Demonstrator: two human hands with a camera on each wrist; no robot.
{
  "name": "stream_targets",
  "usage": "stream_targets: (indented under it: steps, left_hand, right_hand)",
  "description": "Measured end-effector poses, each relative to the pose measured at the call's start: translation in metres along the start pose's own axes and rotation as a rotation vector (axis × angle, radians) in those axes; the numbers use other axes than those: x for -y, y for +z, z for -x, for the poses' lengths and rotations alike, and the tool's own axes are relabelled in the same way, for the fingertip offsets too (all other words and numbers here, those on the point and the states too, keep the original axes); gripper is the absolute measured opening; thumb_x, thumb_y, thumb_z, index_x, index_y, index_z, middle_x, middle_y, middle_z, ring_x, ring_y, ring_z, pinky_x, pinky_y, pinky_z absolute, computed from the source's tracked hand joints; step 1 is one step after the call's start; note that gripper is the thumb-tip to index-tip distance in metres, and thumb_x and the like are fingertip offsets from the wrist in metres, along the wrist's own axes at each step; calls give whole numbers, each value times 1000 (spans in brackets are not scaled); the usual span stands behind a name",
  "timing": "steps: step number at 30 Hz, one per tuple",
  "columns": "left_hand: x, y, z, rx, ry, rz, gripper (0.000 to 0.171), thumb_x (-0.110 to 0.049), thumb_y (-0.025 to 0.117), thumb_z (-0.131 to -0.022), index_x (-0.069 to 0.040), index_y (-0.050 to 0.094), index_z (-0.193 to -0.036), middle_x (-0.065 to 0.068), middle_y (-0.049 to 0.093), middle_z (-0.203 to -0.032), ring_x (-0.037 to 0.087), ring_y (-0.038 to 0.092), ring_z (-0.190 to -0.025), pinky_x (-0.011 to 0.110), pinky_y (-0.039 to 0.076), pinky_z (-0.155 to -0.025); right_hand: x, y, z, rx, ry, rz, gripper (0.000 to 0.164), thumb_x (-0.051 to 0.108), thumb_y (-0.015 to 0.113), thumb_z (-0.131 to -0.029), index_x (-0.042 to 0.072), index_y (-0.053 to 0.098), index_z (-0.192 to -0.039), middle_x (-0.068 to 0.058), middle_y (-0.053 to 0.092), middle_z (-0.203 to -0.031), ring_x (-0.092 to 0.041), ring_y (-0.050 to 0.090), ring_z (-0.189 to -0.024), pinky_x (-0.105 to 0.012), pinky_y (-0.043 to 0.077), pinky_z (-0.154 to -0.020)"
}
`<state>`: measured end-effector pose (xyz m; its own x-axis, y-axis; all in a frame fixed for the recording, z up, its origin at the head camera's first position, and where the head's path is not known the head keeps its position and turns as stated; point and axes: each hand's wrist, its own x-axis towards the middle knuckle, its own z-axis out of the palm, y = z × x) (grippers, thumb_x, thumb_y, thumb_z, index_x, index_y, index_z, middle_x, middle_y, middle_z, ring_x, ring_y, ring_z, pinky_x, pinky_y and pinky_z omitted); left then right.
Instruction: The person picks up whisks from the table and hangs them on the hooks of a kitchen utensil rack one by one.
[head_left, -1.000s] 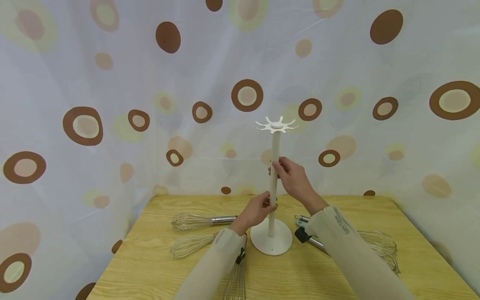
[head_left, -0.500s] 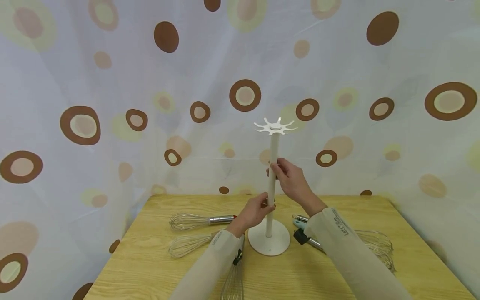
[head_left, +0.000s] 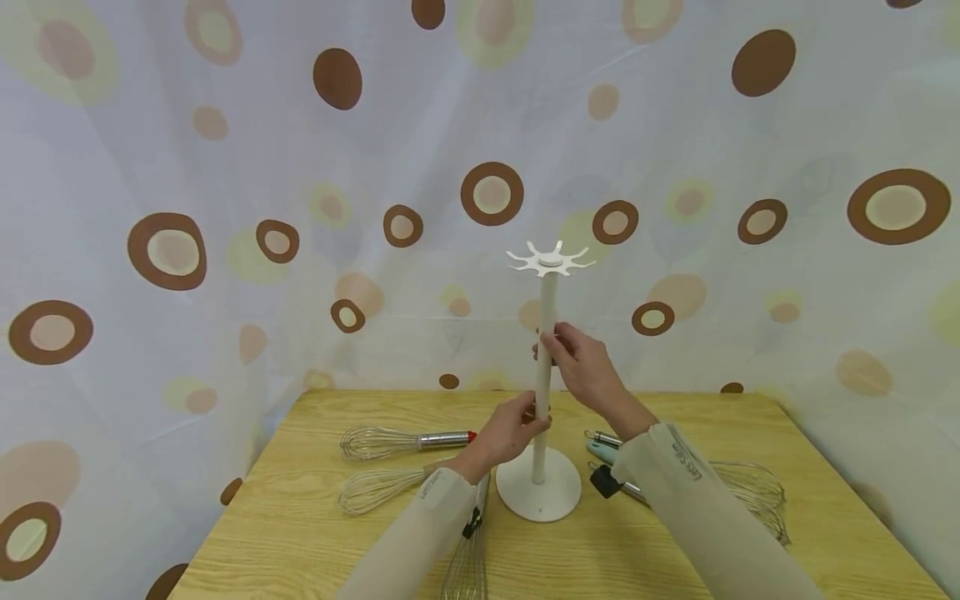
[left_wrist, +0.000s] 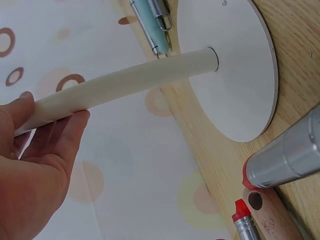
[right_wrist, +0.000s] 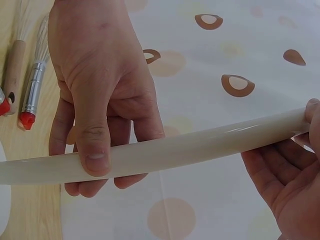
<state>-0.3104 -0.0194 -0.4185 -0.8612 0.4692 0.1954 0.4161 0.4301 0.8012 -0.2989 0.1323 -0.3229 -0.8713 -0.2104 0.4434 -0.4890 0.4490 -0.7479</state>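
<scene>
A tall white stand [head_left: 548,308] has a round base [head_left: 538,507] on the table and a ring of curved hooks [head_left: 550,260] at its top, with nothing hanging there. My left hand [head_left: 506,432] grips the lower pole between thumb and fingers. Higher up, my right hand [head_left: 588,367] holds the same pole from the right, thumb in front and fingers behind. In the right wrist view the left hand [right_wrist: 105,85] wraps the pole, while the right hand [right_wrist: 295,185] shows at the edge. The left wrist view shows the pole [left_wrist: 125,87] rising from the base.
Left of the stand lie a steel-handled whisk [head_left: 444,439] with a red tip and a wooden-handled whisk [head_left: 382,492]. Another whisk [head_left: 467,567] points toward me. On the right lie several whisks [head_left: 757,492], one with a teal handle [head_left: 602,452], partly behind my sleeve. A spotted curtain [head_left: 420,100] hangs behind.
The stand has shifted slightly toward me, with both hands moving along on the pole. Their hold looks the same, and the whisks lie as before.
</scene>
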Motion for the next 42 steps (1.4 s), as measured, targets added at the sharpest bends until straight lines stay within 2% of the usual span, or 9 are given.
stream_targets:
  steps: [13,20,29,34,42]
  left_hand:
    - [-1,-5,10,22,26,-12,11,-19,57,-96,-12,55,-105,1,64,-102,16,63,-95,34,50,-82]
    - [0,-6,18,36,13,-13,14,-22,58,-95,-15,57,-108,-3,64,-100,14,62,-95,33,49,-83]
    - [-3,-10,29,50,40,-19,14,-19,60,-94,-14,57,-107,-2,65,-100,14,62,-94,32,50,-82]
    - [-4,-8,30,60,37,-15,16,-22,59,-95,-15,57,-109,-3,64,-101,14,62,-96,34,50,-83]
    - [-3,-4,29,68,19,-9,19,-22,59,-95,-11,57,-110,-5,64,-101,13,61,-98,35,50,-84]
  right_hand:
    - [3,2,5,3,-38,-12,32,33,44,-101,7,58,-113,-8,66,-98,-25,64,-95,-44,50,-85]
    - [8,4,13,15,-42,-24,35,30,44,-101,4,56,-120,-10,66,-100,-26,64,-95,-45,50,-84]
    - [12,9,20,17,-80,-18,33,28,44,-101,4,57,-119,-8,67,-98,-25,65,-93,-44,51,-83]
    - [10,8,22,3,-98,-2,32,26,44,-101,4,57,-121,-9,67,-98,-26,64,-94,-47,50,-84]
    - [3,8,26,-27,-129,-4,27,25,45,-101,5,58,-116,-6,66,-94,-24,62,-91,-47,49,-83]
